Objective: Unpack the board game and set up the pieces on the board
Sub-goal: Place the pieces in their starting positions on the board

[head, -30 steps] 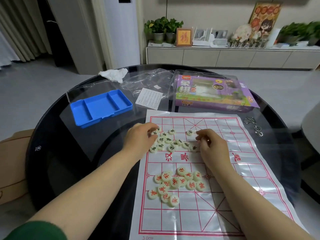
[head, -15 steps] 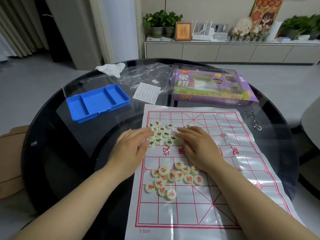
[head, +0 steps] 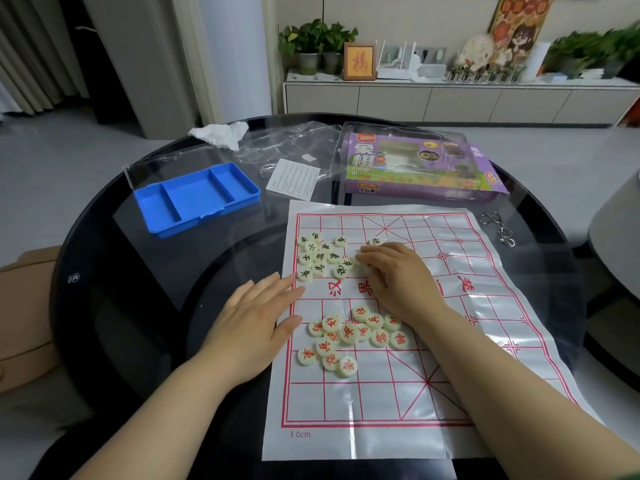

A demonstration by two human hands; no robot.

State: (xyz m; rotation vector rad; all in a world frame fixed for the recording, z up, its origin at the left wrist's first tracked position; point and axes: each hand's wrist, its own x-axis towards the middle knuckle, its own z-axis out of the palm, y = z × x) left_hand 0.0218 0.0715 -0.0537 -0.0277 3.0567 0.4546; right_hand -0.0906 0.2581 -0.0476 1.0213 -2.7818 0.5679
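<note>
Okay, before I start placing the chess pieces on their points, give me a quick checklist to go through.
1. Is the board unfolded: ok, it lies open on the table, though creased.
2. Is the blue tray emptied: ok, no pieces show in it.
3. Are the colours sorted: ok, the black pieces cluster on the far half, the red pieces on the near half.
4. Are all pieces face up: cannot tell, the right hand covers some black ones.
5. Is the left hand free: ok, it rests flat at the board's edge and holds nothing.
</note>
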